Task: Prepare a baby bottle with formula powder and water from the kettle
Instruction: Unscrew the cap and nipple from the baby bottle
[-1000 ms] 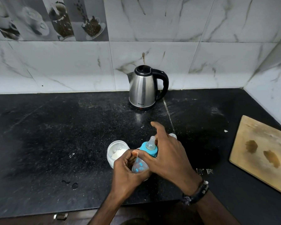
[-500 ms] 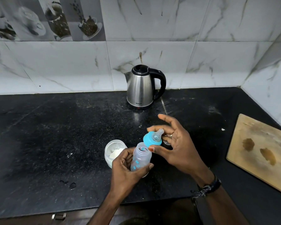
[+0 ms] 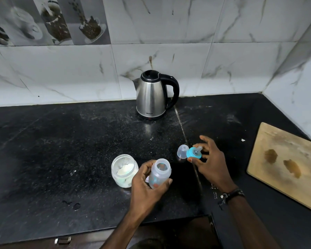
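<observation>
Blue nipple ring (image 3: 193, 152) now carried right, away from bottle (image 3: 159, 173).

- We see the clear baby bottle (image 3: 159, 174), open-mouthed and tilted, just beside the formula jar (image 3: 124, 170).
- That jar stands open, white powder inside.
- The blue nipple ring (image 3: 194, 153) is off the bottle, touching the clear cap (image 3: 182, 151) lying on the counter.
- The steel kettle (image 3: 152, 97) stands upright at the back, lid shut, well apart.
</observation>
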Demonstrator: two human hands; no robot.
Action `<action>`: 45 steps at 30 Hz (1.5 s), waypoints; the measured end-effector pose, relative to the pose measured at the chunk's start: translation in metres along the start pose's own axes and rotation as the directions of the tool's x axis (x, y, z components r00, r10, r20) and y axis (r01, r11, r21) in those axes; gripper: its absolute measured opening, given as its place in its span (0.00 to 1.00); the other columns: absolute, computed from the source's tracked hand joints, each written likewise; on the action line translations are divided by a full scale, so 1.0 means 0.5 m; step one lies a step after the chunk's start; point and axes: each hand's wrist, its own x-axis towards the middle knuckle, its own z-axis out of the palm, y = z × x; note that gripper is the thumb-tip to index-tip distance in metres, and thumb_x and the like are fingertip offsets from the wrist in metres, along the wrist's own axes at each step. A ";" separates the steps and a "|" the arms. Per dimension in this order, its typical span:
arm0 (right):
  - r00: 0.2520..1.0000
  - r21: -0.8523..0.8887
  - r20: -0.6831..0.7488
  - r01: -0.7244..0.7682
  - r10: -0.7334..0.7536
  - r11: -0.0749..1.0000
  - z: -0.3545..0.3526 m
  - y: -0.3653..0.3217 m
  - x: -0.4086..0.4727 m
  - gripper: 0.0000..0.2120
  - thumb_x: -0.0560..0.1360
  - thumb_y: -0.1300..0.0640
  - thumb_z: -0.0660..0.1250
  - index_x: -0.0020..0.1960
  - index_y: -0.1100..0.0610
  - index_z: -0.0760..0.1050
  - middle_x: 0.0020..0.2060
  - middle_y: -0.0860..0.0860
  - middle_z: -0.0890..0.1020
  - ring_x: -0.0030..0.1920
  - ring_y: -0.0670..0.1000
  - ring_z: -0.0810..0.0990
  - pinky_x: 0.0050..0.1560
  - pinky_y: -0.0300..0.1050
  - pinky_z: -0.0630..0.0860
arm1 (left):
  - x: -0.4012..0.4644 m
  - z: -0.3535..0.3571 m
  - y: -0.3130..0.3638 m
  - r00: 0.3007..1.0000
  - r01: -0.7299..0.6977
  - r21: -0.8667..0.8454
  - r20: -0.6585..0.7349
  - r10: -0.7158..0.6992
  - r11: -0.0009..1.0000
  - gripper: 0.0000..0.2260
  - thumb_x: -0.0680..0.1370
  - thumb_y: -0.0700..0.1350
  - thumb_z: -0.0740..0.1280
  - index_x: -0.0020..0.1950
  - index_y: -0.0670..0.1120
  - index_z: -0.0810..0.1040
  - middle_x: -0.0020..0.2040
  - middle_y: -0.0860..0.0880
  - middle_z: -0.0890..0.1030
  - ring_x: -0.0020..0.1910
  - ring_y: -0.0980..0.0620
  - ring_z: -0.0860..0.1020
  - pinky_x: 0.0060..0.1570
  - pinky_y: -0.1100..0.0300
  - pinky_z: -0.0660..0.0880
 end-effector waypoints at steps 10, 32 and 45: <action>0.995 -0.065 0.037 -0.086 0.089 0.994 0.045 0.087 0.003 0.45 0.63 0.65 0.82 0.74 0.55 0.65 0.49 0.44 0.80 0.54 0.50 0.82 0.61 0.54 0.80 | 0.044 0.078 -0.079 0.995 0.059 0.111 0.079 -0.068 0.992 0.23 0.67 0.45 0.81 0.60 0.49 0.81 0.56 0.56 0.84 0.58 0.54 0.82 0.59 0.50 0.81; 0.972 -0.247 0.193 -0.082 0.132 0.966 0.091 0.126 0.005 0.42 0.67 0.62 0.74 0.75 0.47 0.59 0.61 0.52 0.79 0.60 0.54 0.79 0.60 0.54 0.78 | 0.068 0.121 -0.158 0.990 0.103 0.182 0.080 -0.119 0.978 0.25 0.67 0.44 0.81 0.59 0.61 0.78 0.57 0.50 0.85 0.56 0.51 0.84 0.57 0.44 0.81; 0.969 -0.324 0.220 -0.037 0.113 0.945 0.057 0.097 -0.010 0.47 0.66 0.65 0.77 0.75 0.45 0.55 0.67 0.51 0.75 0.68 0.54 0.72 0.68 0.52 0.72 | 0.040 0.099 -0.117 0.991 0.024 0.223 0.127 -0.053 0.975 0.42 0.63 0.58 0.79 0.74 0.53 0.67 0.68 0.56 0.77 0.69 0.64 0.74 0.69 0.68 0.68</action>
